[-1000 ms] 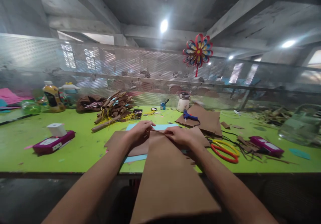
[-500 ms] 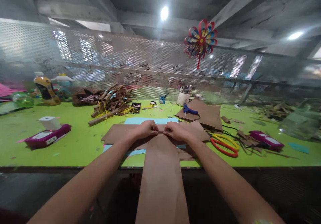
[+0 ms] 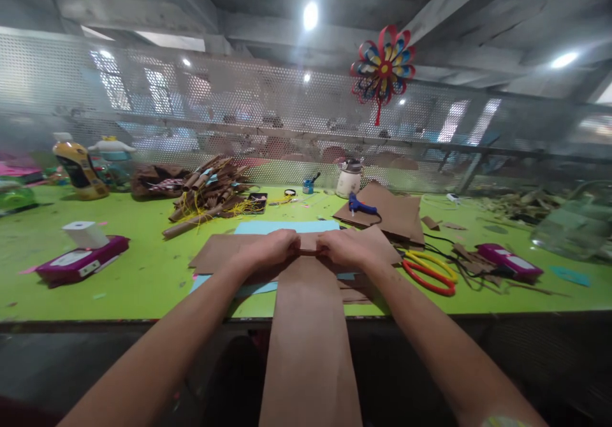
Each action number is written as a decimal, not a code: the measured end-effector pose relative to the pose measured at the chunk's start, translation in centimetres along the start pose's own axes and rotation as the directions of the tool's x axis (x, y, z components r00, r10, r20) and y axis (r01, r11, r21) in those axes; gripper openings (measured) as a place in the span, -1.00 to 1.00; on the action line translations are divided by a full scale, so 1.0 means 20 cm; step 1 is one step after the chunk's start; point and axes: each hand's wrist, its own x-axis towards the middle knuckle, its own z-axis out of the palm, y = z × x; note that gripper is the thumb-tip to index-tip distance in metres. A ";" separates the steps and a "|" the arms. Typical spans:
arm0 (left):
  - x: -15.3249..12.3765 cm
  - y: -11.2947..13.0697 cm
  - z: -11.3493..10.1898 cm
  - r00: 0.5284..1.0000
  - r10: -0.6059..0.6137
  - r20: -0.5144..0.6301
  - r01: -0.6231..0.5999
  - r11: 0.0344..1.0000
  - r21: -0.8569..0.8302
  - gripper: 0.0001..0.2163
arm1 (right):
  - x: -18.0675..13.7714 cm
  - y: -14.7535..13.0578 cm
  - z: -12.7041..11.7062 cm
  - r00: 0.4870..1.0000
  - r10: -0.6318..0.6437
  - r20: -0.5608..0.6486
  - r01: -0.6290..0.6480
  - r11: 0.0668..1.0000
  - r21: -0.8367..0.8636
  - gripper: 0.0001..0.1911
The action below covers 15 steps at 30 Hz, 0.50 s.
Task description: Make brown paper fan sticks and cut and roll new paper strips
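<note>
A long strip of brown paper (image 3: 310,344) runs from the table's front edge down towards me, its near end out of view. At its far end both hands are closed on the paper, side by side with a small gap between them. My left hand (image 3: 277,247) pinches the left part of a narrow fold, and my right hand (image 3: 340,248) the right part. Beneath them lies a wider brown sheet (image 3: 215,252), with light blue paper (image 3: 253,227) showing behind and under it. Scissors with red and yellow handles (image 3: 433,273) lie close to my right forearm.
A blue glue gun (image 3: 362,206) rests on brown card (image 3: 399,213). Rolled paper pieces with yellow string (image 3: 205,191) are piled back left. Purple power strips (image 3: 83,261) lie at either side. A perforated screen (image 3: 287,127) stands behind, with a pinwheel (image 3: 385,70) on it.
Both hands stay at the strip's far end, with the fold between them showing a little wider. The view has shifted slightly; nothing else on the table has visibly moved.
</note>
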 end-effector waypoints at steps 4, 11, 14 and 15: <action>-0.06 0.09 -0.04 0.998 0.043 -0.033 -0.041 0.996 0.077 -0.88 | 0.00 0.02 0.04 0.999 0.035 0.027 -0.033 0.995 -0.089 -0.82; -0.05 0.13 -0.06 0.997 0.067 0.034 -0.072 0.979 0.189 -0.92 | -0.01 0.01 0.06 1.000 0.023 0.016 -0.018 0.974 -0.227 -0.80; -0.02 0.10 -0.05 0.999 0.036 0.035 -0.042 0.980 0.195 -0.92 | -0.01 -0.03 0.05 1.000 -0.015 -0.013 0.011 0.960 -0.279 -0.80; -0.02 0.08 -0.04 0.999 0.008 0.034 -0.015 0.982 0.188 -0.90 | -0.01 -0.04 0.05 1.000 -0.023 -0.013 0.018 0.957 -0.290 -0.81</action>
